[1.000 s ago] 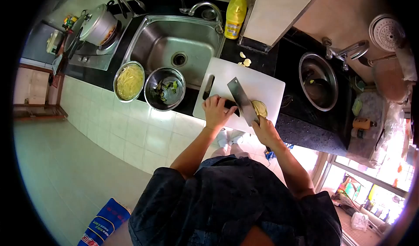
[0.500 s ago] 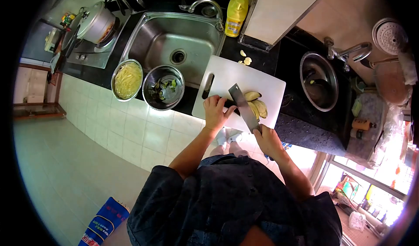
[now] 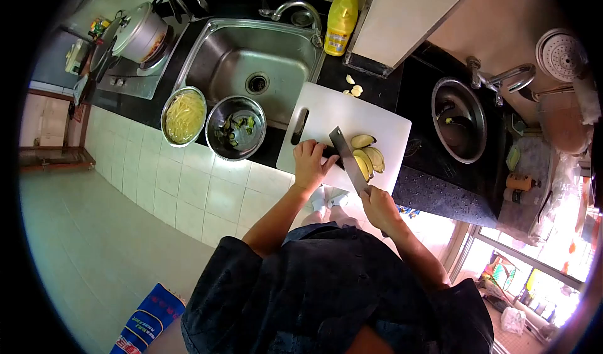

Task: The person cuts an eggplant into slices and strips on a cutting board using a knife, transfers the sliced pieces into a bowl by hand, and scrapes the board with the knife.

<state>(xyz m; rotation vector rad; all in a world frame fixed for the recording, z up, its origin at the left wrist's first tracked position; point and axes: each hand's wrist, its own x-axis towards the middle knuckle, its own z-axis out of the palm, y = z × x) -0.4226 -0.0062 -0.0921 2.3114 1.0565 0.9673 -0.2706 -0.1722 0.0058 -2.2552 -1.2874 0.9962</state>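
A white cutting board (image 3: 339,112) lies on the dark counter. My left hand (image 3: 311,164) is closed round a dark eggplant (image 3: 331,155) on the board, mostly hidden by the fingers. My right hand (image 3: 379,207) grips the handle of a cleaver (image 3: 349,160), whose broad blade stands at the eggplant's cut end. Just right of the blade, several pale eggplant slices (image 3: 375,158) with dark skin edges overlap one another. Behind the board lie a few peeled garlic cloves (image 3: 357,90).
A bowl of pale shredded strips (image 3: 186,116) and a metal bowl with green scraps (image 3: 218,109) stand left, by the steel sink (image 3: 229,59). Behind is a yellow bottle (image 3: 341,24). A round basin (image 3: 480,147) at right holds another dark eggplant. A pot (image 3: 139,35) sits on the stove.
The cleaver and my right hand have shifted slightly left toward my left hand. Another slice shows beside the blade, and the slices lie more spread out.
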